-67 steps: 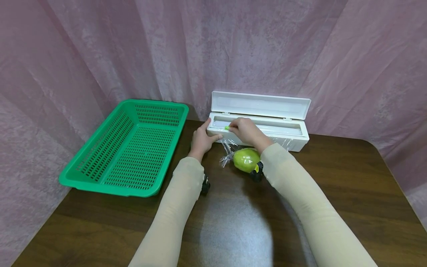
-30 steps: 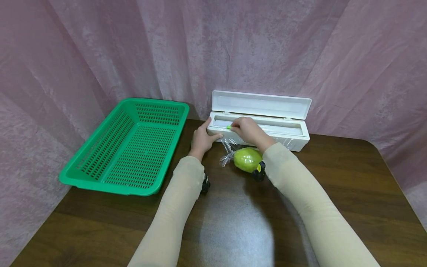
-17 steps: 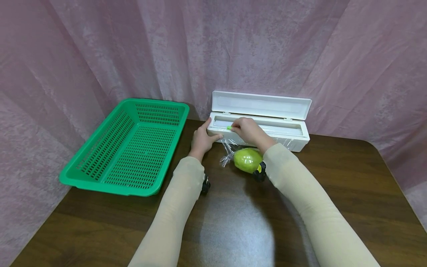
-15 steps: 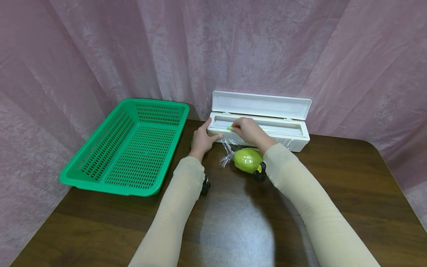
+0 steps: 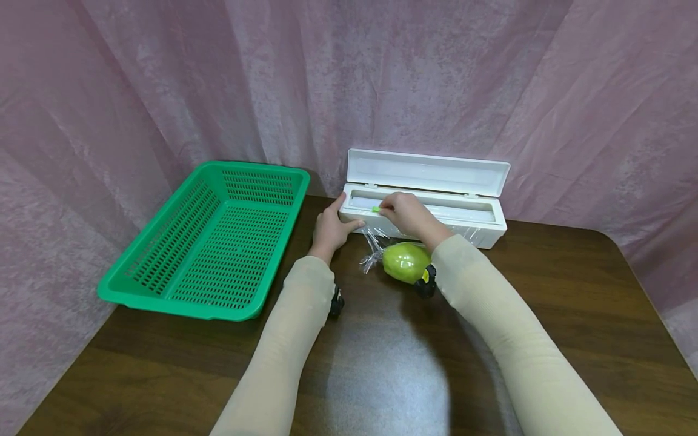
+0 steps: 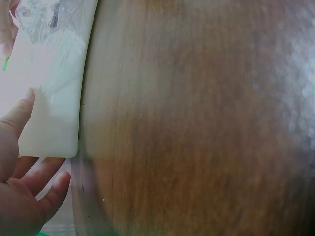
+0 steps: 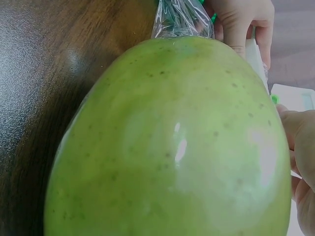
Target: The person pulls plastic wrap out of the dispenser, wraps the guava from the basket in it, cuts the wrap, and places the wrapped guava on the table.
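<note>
My left hand [image 5: 329,230] grips the left end of a white cling film box [image 5: 485,233], thumb on its front and fingers round the end; the left wrist view shows this thumb [image 6: 22,115] on the box [image 6: 56,128]. Above the box's front edge my right hand [image 5: 405,213] pinches a small green slide cutter [image 5: 375,209]. Clear cling film [image 5: 373,245] hangs over the front, gathered and twisted beside an oval, speckled green fruit [image 5: 403,261] wrapped in film. In the right wrist view the fruit [image 7: 172,137] hides much of the box.
The box's lid [image 5: 428,172] stands raised against a pink curtain [image 5: 305,72]. At the left sits a green plastic basket [image 5: 267,278] with slotted sides. All of it rests on a dark wooden table [image 5: 561,290].
My right hand and the green slide cutter have shifted slightly to the right along the box's front edge. The left hand keeps its hold, and the fruit stays about where it was.
</note>
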Available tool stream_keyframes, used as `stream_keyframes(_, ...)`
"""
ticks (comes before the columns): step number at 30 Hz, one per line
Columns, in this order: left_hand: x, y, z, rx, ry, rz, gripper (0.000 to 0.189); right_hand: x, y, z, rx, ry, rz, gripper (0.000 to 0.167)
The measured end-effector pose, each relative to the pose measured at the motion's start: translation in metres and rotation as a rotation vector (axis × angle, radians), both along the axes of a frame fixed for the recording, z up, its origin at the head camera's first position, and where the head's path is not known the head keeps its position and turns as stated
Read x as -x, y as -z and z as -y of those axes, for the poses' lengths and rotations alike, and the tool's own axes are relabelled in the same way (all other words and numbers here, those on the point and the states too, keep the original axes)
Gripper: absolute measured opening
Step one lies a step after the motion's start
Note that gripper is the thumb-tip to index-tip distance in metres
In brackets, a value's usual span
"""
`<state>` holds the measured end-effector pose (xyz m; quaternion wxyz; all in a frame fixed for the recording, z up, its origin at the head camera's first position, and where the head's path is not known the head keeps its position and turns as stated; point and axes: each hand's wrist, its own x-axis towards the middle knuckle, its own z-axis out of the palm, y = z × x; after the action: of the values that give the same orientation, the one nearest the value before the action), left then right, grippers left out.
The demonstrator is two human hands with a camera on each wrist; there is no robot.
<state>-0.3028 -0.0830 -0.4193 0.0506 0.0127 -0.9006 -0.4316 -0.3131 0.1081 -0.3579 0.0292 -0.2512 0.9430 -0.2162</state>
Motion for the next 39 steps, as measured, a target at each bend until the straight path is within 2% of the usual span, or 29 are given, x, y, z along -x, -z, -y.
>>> stream_keyframes(39,0.0008,-0.0003,0.0004,0.012,-0.008,0.003,0.086,-0.0001,-0.0014,-0.0024,-0.019,-0.001,0.004,0.027)
